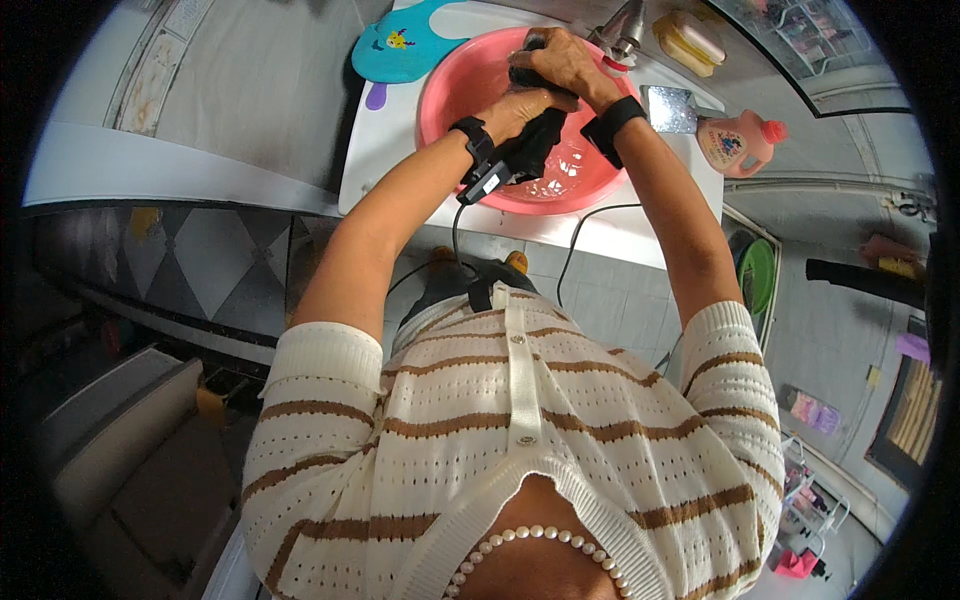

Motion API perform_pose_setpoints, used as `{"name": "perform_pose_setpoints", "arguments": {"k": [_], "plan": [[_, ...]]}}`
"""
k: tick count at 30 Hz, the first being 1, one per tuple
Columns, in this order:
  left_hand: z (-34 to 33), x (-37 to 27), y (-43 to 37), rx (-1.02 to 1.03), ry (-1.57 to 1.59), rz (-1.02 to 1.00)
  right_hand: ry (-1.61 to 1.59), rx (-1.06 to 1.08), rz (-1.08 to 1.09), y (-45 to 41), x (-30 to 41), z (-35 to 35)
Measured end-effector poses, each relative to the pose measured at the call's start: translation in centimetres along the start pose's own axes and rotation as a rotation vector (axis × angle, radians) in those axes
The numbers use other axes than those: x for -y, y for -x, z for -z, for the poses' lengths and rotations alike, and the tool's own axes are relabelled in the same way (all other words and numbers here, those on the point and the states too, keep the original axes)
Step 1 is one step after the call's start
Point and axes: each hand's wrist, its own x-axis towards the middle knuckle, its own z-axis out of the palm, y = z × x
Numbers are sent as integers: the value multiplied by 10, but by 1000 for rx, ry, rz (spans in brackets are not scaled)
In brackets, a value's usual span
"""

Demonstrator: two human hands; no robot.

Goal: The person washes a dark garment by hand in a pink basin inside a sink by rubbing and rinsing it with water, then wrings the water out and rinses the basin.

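Note:
A dark wet cloth (534,146) is bunched between my two hands above a pink plastic basin (442,97). My left hand (525,109) grips its middle, and my right hand (559,60) is closed around its upper end, a little farther back. The cloth's lower part hangs down into the basin, where clear water (562,169) glints. Both wrists wear black straps; a small black device (487,182) with a cable is on the left one. Part of the cloth is hidden by my fingers.
The basin sits on a white sink counter (382,161). A metal faucet (622,37) stands behind it. A blue silicone bib (405,45) lies at the left; a soap dish (690,43) and a pink detergent bottle (731,142) are at the right. Black cables hang in front of the counter.

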Motion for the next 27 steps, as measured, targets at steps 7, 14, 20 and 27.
{"name": "perform_pose_setpoints", "arguments": {"k": [7, 14, 20, 27], "plan": [[-24, 11, -22, -212, -721, -154, 117, -108, -437, -2, -39, -37], [-24, -6, -22, -334, -445, 33, -155, -231, -583, 0, -32, -7], [-47, -58, -16, -335, 734, -174, -1192, -552, -695, 89, -42, 4], [-101, -78, -4, -176, 968, -10, -1470, -867, -671, 101, -42, -18]]}}
